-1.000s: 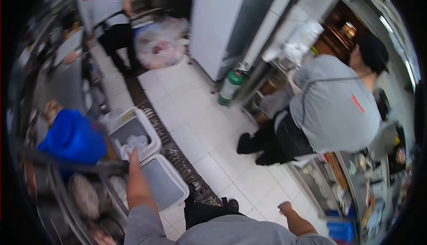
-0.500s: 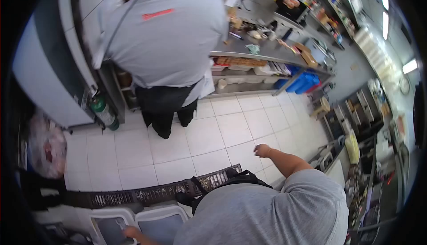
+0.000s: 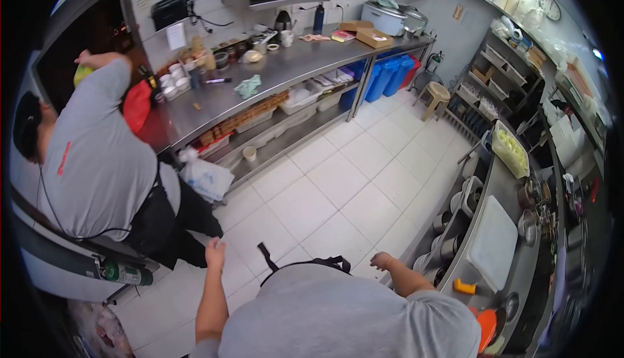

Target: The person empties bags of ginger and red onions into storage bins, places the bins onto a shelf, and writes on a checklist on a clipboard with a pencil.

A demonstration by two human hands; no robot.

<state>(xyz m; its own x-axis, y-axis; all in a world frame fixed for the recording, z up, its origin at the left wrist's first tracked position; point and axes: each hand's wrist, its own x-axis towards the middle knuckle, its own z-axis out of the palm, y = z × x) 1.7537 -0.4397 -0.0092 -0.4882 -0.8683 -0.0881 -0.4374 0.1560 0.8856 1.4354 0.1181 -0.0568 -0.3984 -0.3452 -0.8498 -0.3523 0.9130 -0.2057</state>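
Note:
My left hand (image 3: pixel 214 254) is held out low in front of me over the white tiles, close to the co-worker's dark trousers, its fingers loosely bent and nothing visible in them. Out to the other side is my right hand (image 3: pixel 381 261), also empty, with fingers partly curled and a thin band at the wrist. It hangs near the lower shelf of pots (image 3: pixel 450 247) under the right-hand counter. Neither hand touches anything that I can see.
A co-worker (image 3: pixel 110 156) stands at left, one arm raised with something yellow-green. A steel counter (image 3: pixel 292 65) with jars and boxes runs along the back. A white cutting board (image 3: pixel 492 244) and a yellow-handled tool (image 3: pixel 464 286) lie right. A stool (image 3: pixel 437 98) stands far back.
My view has swung to the right. My left hand has left the white-rimmed bins and come forward. The co-worker now appears farther left, with an arm raised.

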